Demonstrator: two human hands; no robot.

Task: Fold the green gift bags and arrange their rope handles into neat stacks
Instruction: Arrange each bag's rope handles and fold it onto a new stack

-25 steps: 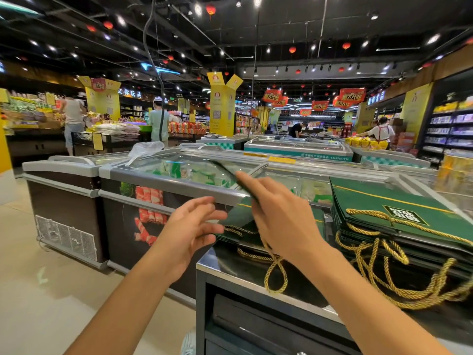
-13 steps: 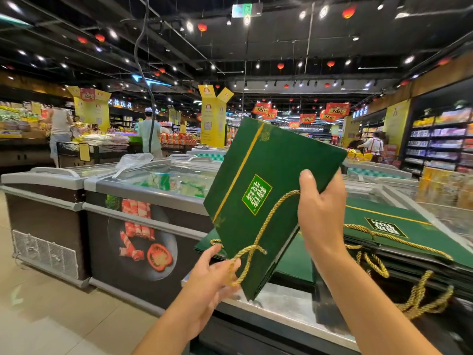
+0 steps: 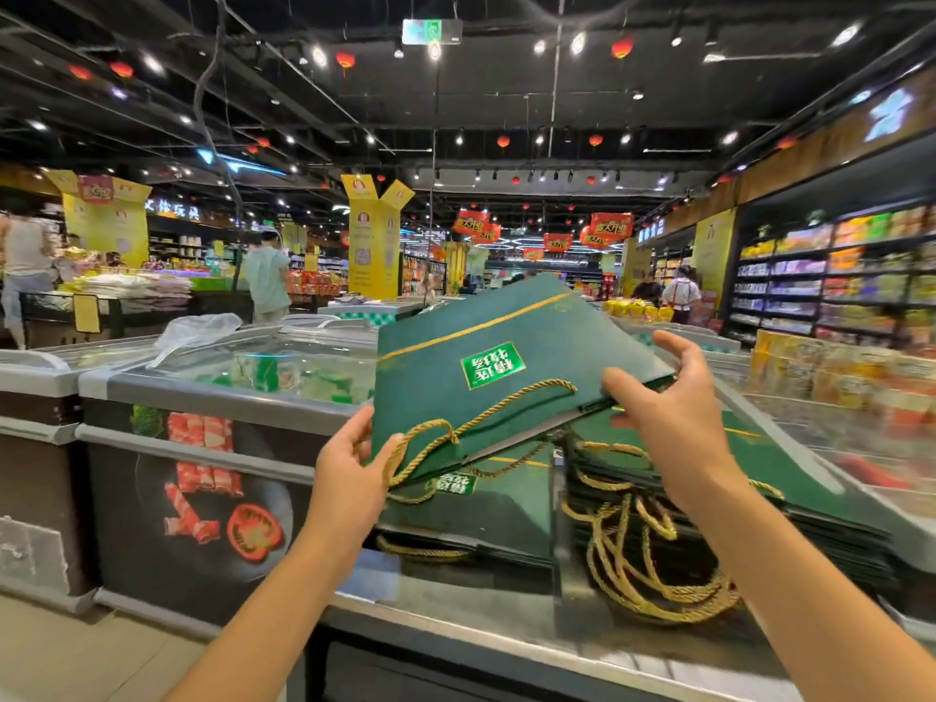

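On the left stands a freezer (image 3: 202,397) with a glass lid, and a clear plastic sack (image 3: 197,329) lies on it. The left hand (image 3: 349,473) pinches the near left corner of a flat green bag (image 3: 486,377). Its thumb lies on the top face, and the other fingers are curled under the corner and mostly hidden. The bag is in the air, tilted, with its far edge higher, above the left stack (image 3: 481,509) of flat bags on a steel counter (image 3: 456,615). Its gold handle (image 3: 481,423) lies across the top face and loops down near the left thumb. The right hand (image 3: 673,412) holds the right corner of the bag. Its thumb is against the near edge, and its fingers (image 3: 678,347) are spread and bent over the corner. Just beside the left stack lies the right stack (image 3: 759,473). Its ropes (image 3: 653,564) hang over the front in a loose tangle. Far right are yellow packs (image 3: 835,377), blurred.
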